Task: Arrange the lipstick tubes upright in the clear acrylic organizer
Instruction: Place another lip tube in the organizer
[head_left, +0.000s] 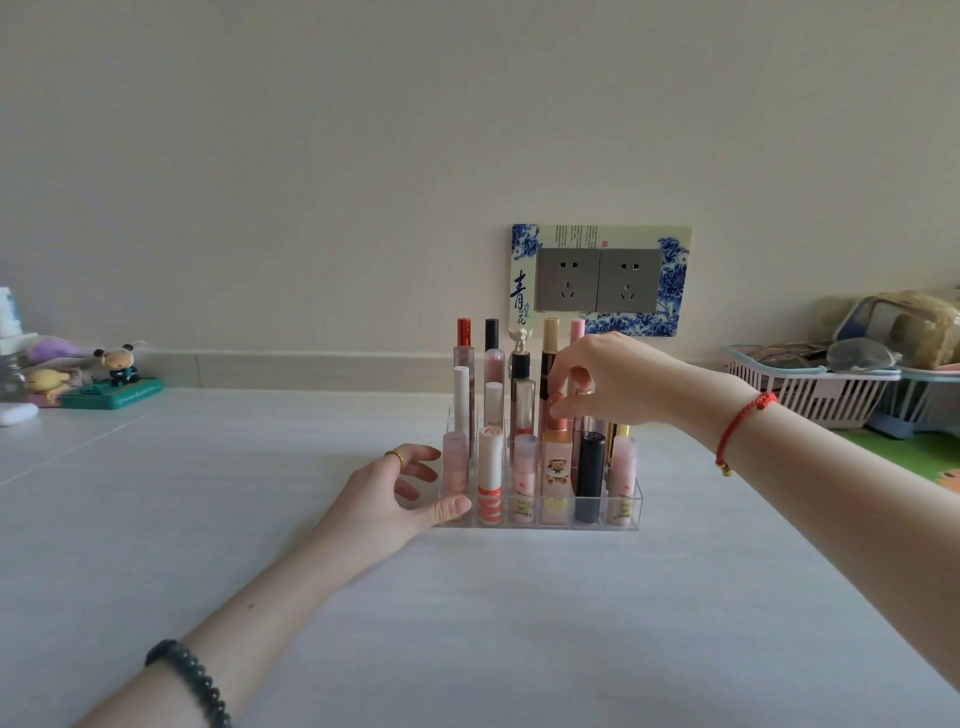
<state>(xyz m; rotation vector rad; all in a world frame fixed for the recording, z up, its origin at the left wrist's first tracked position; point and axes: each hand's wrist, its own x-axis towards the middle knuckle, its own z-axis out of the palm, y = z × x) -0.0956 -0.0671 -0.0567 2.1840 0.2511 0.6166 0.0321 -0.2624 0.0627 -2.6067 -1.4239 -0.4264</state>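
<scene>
A clear acrylic organizer (636, 512) stands on the white table, filled with several upright lipstick tubes in three rows. My left hand (400, 488) rests against its left side, thumb on the front left corner, fingers spread around the wall. My right hand (608, 376) hovers over the middle row on the right, its fingertips pinching the top of a pink-capped tube (557, 415) that stands in a slot. A black tube (589, 475) and a bear-printed tube (555, 475) stand in the front row.
A wall socket with a blue-and-white frame (600, 280) is behind the organizer. A white basket (810, 392) with glasses and bags sits at the right. Small figurines (119, 366) and a green box stand at the far left.
</scene>
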